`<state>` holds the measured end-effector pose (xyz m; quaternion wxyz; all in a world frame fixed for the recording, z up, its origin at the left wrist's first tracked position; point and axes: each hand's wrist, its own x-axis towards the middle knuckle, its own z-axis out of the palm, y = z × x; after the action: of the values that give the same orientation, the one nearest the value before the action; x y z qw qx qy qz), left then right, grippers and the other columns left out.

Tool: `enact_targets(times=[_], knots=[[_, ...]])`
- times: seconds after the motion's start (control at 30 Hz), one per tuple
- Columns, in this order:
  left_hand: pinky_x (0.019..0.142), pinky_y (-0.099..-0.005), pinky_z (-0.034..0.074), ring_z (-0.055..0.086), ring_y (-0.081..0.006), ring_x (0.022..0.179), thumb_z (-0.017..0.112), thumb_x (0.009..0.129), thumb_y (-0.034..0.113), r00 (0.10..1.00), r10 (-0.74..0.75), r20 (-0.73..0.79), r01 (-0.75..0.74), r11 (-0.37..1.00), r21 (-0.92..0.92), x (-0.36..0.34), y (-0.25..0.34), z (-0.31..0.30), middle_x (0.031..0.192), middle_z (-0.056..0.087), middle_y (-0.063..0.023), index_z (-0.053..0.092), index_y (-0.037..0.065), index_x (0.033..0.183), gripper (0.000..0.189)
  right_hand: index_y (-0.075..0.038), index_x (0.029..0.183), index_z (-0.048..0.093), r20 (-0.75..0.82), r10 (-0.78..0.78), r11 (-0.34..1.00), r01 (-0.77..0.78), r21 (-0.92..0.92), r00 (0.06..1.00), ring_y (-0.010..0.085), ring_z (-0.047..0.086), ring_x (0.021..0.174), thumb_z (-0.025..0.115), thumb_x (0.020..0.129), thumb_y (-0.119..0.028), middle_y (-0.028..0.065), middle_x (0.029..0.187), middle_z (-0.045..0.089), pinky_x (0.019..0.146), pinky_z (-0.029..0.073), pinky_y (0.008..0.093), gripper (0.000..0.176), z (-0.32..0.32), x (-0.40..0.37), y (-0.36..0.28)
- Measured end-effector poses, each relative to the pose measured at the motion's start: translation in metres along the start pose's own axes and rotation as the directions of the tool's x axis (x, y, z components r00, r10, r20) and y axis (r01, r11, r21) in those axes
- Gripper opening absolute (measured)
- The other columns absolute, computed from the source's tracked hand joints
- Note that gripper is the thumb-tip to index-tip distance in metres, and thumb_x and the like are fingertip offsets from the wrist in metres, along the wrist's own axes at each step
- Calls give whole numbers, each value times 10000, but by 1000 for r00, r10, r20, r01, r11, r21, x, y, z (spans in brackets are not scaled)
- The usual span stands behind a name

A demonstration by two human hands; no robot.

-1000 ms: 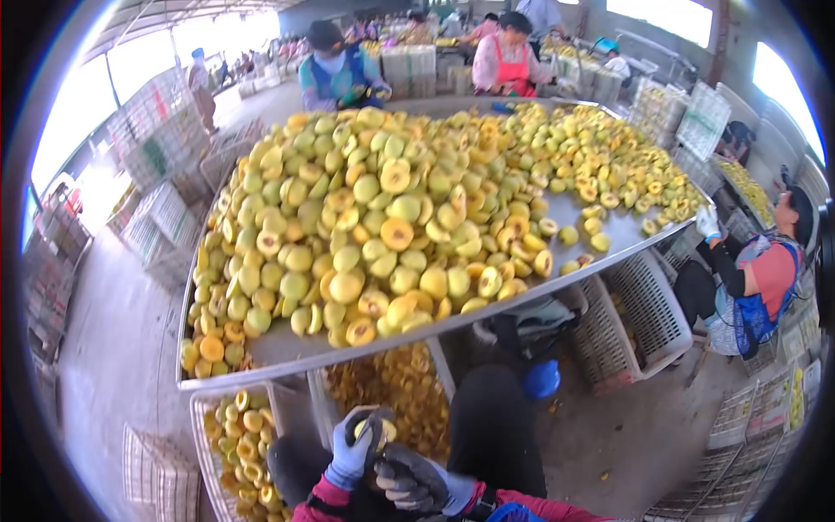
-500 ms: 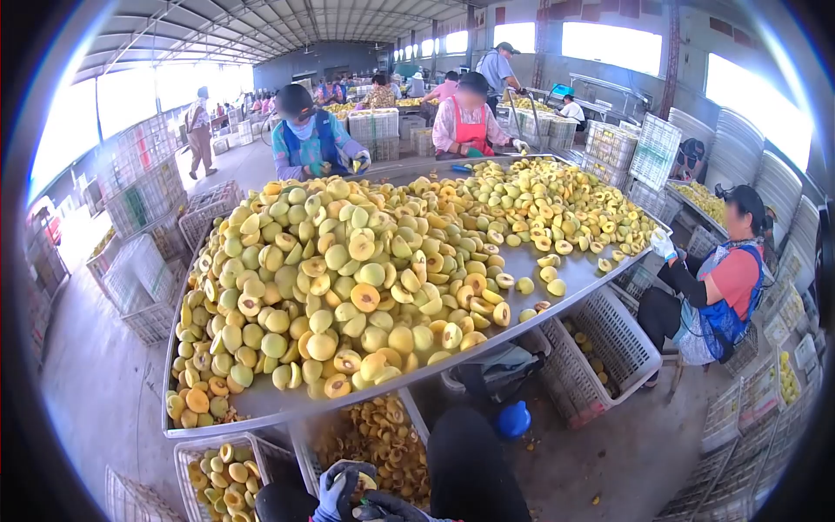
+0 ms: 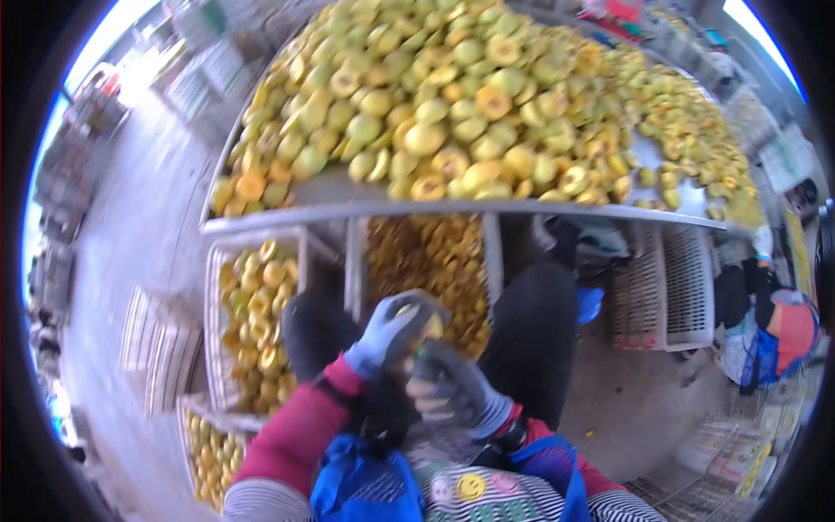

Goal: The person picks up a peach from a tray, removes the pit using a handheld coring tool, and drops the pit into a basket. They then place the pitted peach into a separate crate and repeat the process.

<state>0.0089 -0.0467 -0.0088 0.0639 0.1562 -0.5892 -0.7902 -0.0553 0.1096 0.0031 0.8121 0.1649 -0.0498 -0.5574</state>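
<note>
My left hand (image 3: 396, 329), in a grey and light blue glove, is closed around a yellow fruit half (image 3: 432, 327) above my lap. Close beside it, my right hand (image 3: 457, 387) in a dark grey glove has its fingers curled; a small green bit shows at its top, too blurred to name. Below the table edge, just beyond my hands, stands a crate (image 3: 355, 270) of brownish-yellow fruit pieces (image 3: 426, 261). Another crate (image 3: 211, 322) to the left holds yellow fruit halves (image 3: 263, 300).
A metal table (image 3: 348, 209) heaped with fruit halves (image 3: 426, 109) spans the top. Stacked crates (image 3: 161, 348) stand at left, and two nested-looking crates (image 3: 644, 296) at right. A blue object (image 3: 589, 304) lies near my knee. A seated co-worker (image 3: 787, 335) is at far right.
The view has tilted down, bringing my hands, arms and lap into full view. The fruit half remains in my left hand, and the two co-workers across the table are mostly out of view.
</note>
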Motion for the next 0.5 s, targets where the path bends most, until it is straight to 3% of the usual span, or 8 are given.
enact_targets(times=[0.13, 0.17, 0.2, 0.27, 0.3, 0.43, 0.47, 0.5], knots=[[633, -260, 447, 551, -118, 697, 459, 935, 370, 970, -196, -144, 95, 848, -521, -13, -2, 29, 748, 585, -25, 603, 20, 958, 379, -25, 1051, 513, 266, -28, 975, -32, 220, 964, 52, 386, 368, 357, 962, -458, 1, 557, 417, 295, 325, 174, 469, -12, 13, 11], [653, -266, 462, 564, -130, 703, 460, 936, 360, 934, -333, -128, 132, 655, -744, -13, -3, 32, 756, 587, -29, 595, 40, 929, 348, -33, 1072, 529, 292, -71, 987, 25, 157, 954, 46, 351, 364, 356, 956, -480, 0, 562, 408, 282, 306, 174, 493, -14, 11, 13], [671, -273, 473, 574, -135, 713, 460, 940, 348, 961, -216, -174, -4, 618, -787, -9, -13, 32, 768, 590, -36, 588, 54, 914, 322, -42, 1093, 544, 331, -103, 994, 86, 67, 938, 40, 315, 360, 356, 950, -502, -1, 567, 398, 270, 286, 175, 517, -12, 12, 7], [680, -285, 480, 580, -136, 724, 466, 941, 363, 866, -401, -300, -70, 497, -865, -2, -43, 25, 767, 592, -40, 582, 60, 903, 327, -38, 1098, 540, 300, -172, 985, 159, 67, 938, 44, 328, 375, 340, 952, -507, -2, 565, 390, 280, 288, 173, 530, -5, 7, -5], [666, -276, 483, 580, -134, 701, 462, 945, 386, 875, -175, -451, -151, 786, -599, -3, -47, 27, 776, 603, -46, 592, 64, 922, 348, -34, 1088, 548, 274, -178, 984, 165, 70, 945, 48, 331, 382, 331, 956, -504, 1, 569, 390, 284, 291, 172, 534, -15, 5, -12], [397, -191, 359, 468, -58, 442, 477, 909, 507, 773, -349, -529, 100, 892, -442, -19, -10, 4, 650, 590, 9, 617, 90, 947, 442, -20, 1035, 575, 178, -142, 988, 128, 89, 974, 56, 335, 396, 312, 966, -486, 4, 576, 378, 295, 305, 175, 539, -38, 7, -24], [341, -179, 274, 403, -32, 384, 488, 884, 552, 724, -137, -676, 49, 988, -148, -26, -11, 4, 600, 571, 30, 622, 96, 931, 478, -20, 1035, 575, 185, -141, 988, 125, 95, 973, 56, 335, 396, 312, 966, -486, 4, 576, 378, 295, 305, 175, 539, -38, 8, -24], [341, -179, 274, 403, -32, 384, 488, 884, 552, 722, -138, -678, 58, 989, -139, -39, -16, -10, 600, 571, 30, 622, 96, 931, 478, -22, 1012, 581, 161, -131, 990, 120, 78, 978, 57, 334, 397, 312, 968, -480, 4, 573, 374, 296, 306, 176, 533, -35, 8, -24]])
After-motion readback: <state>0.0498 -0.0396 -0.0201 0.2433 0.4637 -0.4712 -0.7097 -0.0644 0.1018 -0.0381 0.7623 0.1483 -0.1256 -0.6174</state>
